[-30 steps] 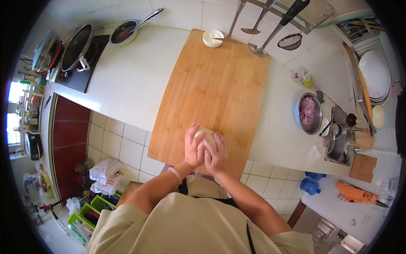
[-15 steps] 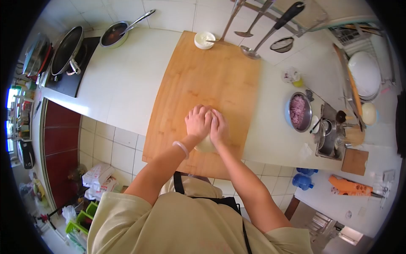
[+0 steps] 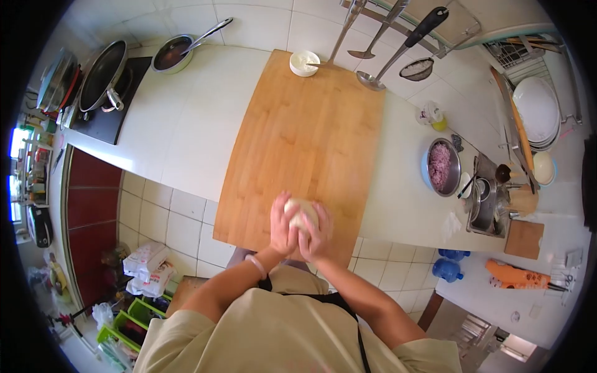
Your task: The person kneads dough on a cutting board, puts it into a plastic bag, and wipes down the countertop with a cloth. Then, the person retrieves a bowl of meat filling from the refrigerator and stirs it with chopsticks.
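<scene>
At the board (image 3: 305, 124), left fingers (image 3: 281, 202) and right fingers (image 3: 322, 216) — curled round pale dough (image 3: 303, 209) — have drawn back (bodyward).

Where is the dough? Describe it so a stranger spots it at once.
Find the large wooden board. At its near end, the left hand and right hand hold the dough, a pale, rounded lump, unlike the white bowl at the far end.
</scene>
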`<move>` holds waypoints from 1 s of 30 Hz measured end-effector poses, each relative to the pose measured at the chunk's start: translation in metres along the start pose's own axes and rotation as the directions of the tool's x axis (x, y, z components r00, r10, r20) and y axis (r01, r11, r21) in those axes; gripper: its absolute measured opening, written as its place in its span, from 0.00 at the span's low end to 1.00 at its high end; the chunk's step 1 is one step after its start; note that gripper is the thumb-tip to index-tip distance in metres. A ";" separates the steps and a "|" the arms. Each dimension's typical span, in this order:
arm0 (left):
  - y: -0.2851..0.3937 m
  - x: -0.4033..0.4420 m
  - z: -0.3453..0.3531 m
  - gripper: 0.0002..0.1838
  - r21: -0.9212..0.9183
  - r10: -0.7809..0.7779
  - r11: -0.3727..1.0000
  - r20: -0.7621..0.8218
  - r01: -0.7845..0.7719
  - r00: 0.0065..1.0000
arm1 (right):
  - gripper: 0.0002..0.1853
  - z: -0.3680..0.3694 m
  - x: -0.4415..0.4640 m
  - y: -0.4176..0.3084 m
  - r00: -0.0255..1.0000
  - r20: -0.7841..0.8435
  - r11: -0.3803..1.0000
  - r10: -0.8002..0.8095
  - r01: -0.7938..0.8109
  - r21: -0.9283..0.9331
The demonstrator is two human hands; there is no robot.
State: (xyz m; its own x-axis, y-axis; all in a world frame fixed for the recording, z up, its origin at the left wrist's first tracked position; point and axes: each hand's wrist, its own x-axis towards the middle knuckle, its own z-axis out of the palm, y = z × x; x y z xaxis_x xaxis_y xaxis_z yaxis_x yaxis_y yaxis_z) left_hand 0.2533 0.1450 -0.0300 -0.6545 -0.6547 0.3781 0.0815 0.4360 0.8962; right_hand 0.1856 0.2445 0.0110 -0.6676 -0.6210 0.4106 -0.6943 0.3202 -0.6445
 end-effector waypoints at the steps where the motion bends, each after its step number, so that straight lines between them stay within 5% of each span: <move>1: -0.004 -0.012 -0.002 0.24 0.057 0.070 0.996 0.043 -0.072 0.997 | 0.20 -0.001 -0.012 0.005 0.998 -0.011 0.998 -0.054 0.054 -0.015; 3: -0.011 -0.010 0.000 0.25 0.108 0.170 0.978 0.094 -0.180 0.981 | 0.21 0.004 -0.014 0.014 0.996 -0.015 0.996 -0.091 0.090 -0.028; 10: -0.019 0.050 0.021 0.24 0.194 -0.015 0.981 0.198 -0.024 0.980 | 0.21 0.017 0.034 0.042 0.999 -0.051 0.998 -0.018 0.015 -0.060; 12: -0.017 0.070 0.029 0.25 0.253 -0.084 0.967 0.231 0.023 0.969 | 0.20 0.022 0.051 0.047 0.981 -0.044 0.982 0.188 -0.189 -0.008; 14: -0.011 0.093 0.041 0.26 0.384 -0.433 0.863 0.230 0.328 0.872 | 0.20 0.025 0.073 0.057 0.930 0.023 0.931 0.366 -0.366 -0.018; 15: -0.005 0.110 0.046 0.26 0.374 -0.413 0.874 0.233 0.311 0.880 | 0.20 0.029 0.083 0.066 0.935 0.004 0.935 0.355 -0.355 -0.022; 17: 0.007 0.147 0.049 0.25 0.532 -0.712 0.671 0.266 0.517 0.650 | 0.22 0.035 0.100 0.081 0.715 0.147 0.688 0.683 -0.698 0.199; 18: -0.004 0.157 0.045 0.25 0.524 -0.693 0.688 0.265 0.503 0.671 | 0.22 0.030 0.103 0.076 0.731 0.129 0.703 0.670 -0.680 0.208; 19: -0.030 0.164 0.040 0.26 0.106 -0.694 0.684 0.401 0.722 0.598 | 0.22 0.025 0.104 0.072 0.785 0.067 0.759 0.616 -0.614 0.215; 20: -0.032 0.170 0.034 0.26 -0.296 -0.629 0.469 0.549 0.832 0.551 | 0.22 0.019 0.103 0.065 0.826 0.010 0.806 0.564 -0.553 0.212; 22: -0.027 0.146 0.028 0.27 -0.326 -0.616 0.543 0.472 0.774 0.631 | 0.23 0.019 0.096 0.049 0.774 0.044 0.737 0.632 -0.617 0.277; 24: -0.033 0.108 0.030 0.28 0.223 -0.563 0.824 0.222 0.520 0.796 | 0.23 0.024 0.085 0.038 0.719 0.084 0.656 0.690 -0.670 0.347; 28: -0.011 0.069 0.015 0.27 0.255 -0.436 0.888 0.199 0.383 0.877 | 0.23 0.028 0.042 0.031 0.793 0.012 0.785 0.609 -0.604 0.134; 30: -0.012 0.054 0.008 0.25 0.132 -0.165 0.981 0.198 0.141 0.966 | 0.23 0.027 0.027 0.027 0.816 -0.019 0.811 0.578 -0.572 0.125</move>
State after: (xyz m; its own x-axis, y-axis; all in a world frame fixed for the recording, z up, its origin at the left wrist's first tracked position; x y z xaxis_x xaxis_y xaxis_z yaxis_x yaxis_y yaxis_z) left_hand 0.2111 0.1089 -0.0217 -0.7949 -0.5822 0.1709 -0.1117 0.4172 0.9019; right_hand 0.1566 0.2171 -0.0125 -0.9512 -0.3075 -0.0253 -0.1474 0.5250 -0.8382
